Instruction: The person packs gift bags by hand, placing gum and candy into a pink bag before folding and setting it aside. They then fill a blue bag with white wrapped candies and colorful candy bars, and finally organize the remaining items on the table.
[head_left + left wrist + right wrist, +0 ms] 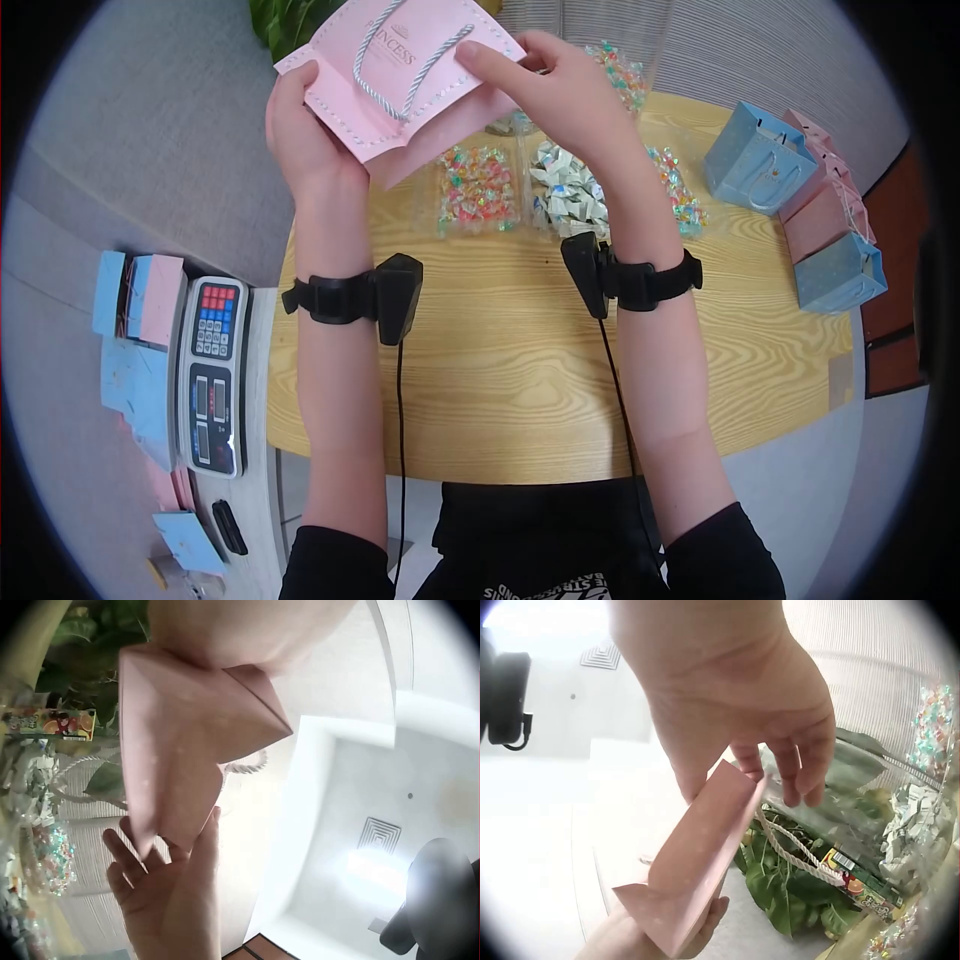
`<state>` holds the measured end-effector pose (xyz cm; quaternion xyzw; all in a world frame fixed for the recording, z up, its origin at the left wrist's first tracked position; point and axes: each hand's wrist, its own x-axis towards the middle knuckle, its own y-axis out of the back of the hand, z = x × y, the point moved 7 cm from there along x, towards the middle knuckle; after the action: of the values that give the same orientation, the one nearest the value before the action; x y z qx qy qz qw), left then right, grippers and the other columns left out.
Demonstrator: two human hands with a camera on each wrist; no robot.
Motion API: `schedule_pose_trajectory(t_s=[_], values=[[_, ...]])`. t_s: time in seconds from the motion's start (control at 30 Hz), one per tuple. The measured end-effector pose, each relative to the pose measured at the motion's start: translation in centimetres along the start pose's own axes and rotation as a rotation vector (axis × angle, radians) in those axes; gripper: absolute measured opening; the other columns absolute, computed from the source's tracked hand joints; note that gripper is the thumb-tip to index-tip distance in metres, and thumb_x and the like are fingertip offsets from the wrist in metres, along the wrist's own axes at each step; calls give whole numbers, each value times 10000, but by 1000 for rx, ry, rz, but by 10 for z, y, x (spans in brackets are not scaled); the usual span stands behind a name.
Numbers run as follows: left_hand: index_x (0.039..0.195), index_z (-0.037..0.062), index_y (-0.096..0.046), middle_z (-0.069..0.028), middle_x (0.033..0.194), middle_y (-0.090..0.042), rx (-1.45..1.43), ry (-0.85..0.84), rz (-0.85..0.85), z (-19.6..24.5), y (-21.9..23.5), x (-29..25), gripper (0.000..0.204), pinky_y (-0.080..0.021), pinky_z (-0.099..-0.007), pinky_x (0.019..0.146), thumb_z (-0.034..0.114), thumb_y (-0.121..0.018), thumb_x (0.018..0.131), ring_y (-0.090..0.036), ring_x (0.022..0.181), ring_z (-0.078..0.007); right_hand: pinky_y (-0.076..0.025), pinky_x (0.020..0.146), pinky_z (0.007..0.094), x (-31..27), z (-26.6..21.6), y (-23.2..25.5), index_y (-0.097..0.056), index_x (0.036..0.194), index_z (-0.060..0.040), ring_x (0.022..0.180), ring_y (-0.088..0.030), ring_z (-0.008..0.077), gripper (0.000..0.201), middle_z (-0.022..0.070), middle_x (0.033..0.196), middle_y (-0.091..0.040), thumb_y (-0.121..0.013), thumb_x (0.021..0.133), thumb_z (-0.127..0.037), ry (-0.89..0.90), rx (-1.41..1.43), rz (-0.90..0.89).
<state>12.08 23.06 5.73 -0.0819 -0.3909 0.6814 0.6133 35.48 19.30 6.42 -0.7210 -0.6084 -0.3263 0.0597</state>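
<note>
A pink paper gift bag (335, 70) with a "PRINCESS" print and silvery rope handles (438, 75) is held up above the far part of the table. My left hand (318, 150) grips its left side, thumb over the edge. On the opposite side, my right hand (565, 95) pinches the bag between thumb and fingers. In the left wrist view, the bag (172, 735) spans the space between both hands, its side folded inward. The right wrist view shows the right thumb and fingertips at one corner of the bag (705, 832).
Behind the bag, clear containers hold wrapped candies (475, 190) and white-wrapped sweets (565, 190) on the wooden table (480, 380). Blue bags (760, 160) and pink bags (825, 205) line the right edge. A scale (215, 375) stands left, beside folded bags (135, 385). A plant (780, 892) is behind.
</note>
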Motion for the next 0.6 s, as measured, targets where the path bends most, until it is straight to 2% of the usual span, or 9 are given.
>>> schedule_pose_trajectory(t_s=[0.07,0.1,0.17,0.3,0.37,0.4,0.47,0.5,0.6], values=[[1217,-59,-524,-182,1172,-617,-65,38,-4,-3,-3,-4,381,-520,-411,898,156,-557,904,-629,1063,-284,-515,631,317,-1,11,-3,-723,944,1,688,-661,190,644,103,762,-695,-699,724,-604,-126,63,-28],[1217,-59,-524,-182,1172,-617,-65,38,-2,-4,-5,-5,381,-520,-411,898,156,-557,904,-629,1063,-284,-515,631,317,-1,8,0,-723,944,1,688,-661,190,644,103,762,-695,-699,724,-604,-126,63,-30],[1308,-64,-464,-206,1301,-562,-9,45,-21,-4,-8,-8,468,-470,-424,992,254,-489,965,-572,1177,-311,-518,632,330,0,1,2,-732,910,-7,658,-665,217,626,116,733,-693,-698,718,-602,-155,-203,-154],[1305,-69,-471,-212,1289,-573,-12,104,-76,-5,-12,-10,454,-476,-417,987,247,-471,980,-586,1160,-311,-528,642,342,-8,-18,4,-726,930,-4,677,-667,231,525,131,759,-687,-718,738,-493,-152,-209,-205],[1293,-71,-493,-213,1257,-597,1,203,-163,-7,-13,-6,440,-496,-408,965,243,-474,985,-616,1117,-304,-474,649,270,-9,-26,5,-726,876,28,685,-575,123,503,38,725,-658,-729,820,-471,-30,-5,-172],[1293,-71,-493,-213,1257,-597,3,208,-167,-7,-11,-3,440,-496,-408,965,243,-474,985,-616,1117,-304,-474,649,270,-2,-21,14,-726,876,28,685,-575,123,503,38,725,-658,-729,820,-471,-35,-5,-166],[1250,-61,-532,-192,1191,-635,13,333,-253,-16,-11,0,419,-530,-390,905,259,-469,988,-646,1058,-279,-502,699,224,5,-21,7,-612,1099,16,788,-623,118,310,86,964,-657,-536,975,-258,-110,481,-636],[1250,-61,-532,-192,1191,-635,12,338,-254,-17,-8,2,419,-530,-390,905,259,-469,988,-646,1058,-279,-485,676,221,-1,-11,2,-637,1089,17,802,-623,116,328,85,943,-669,-458,1000,-244,-139,861,-352],[1233,-59,-549,-187,1170,-649,-119,437,-373,-22,-15,-2,409,-541,-379,886,261,-473,990,-659,1033,-271,-482,669,236,-9,-12,1,-622,1150,15,841,-627,114,284,72,949,-680,-499,967,-163,-293,989,-420]])
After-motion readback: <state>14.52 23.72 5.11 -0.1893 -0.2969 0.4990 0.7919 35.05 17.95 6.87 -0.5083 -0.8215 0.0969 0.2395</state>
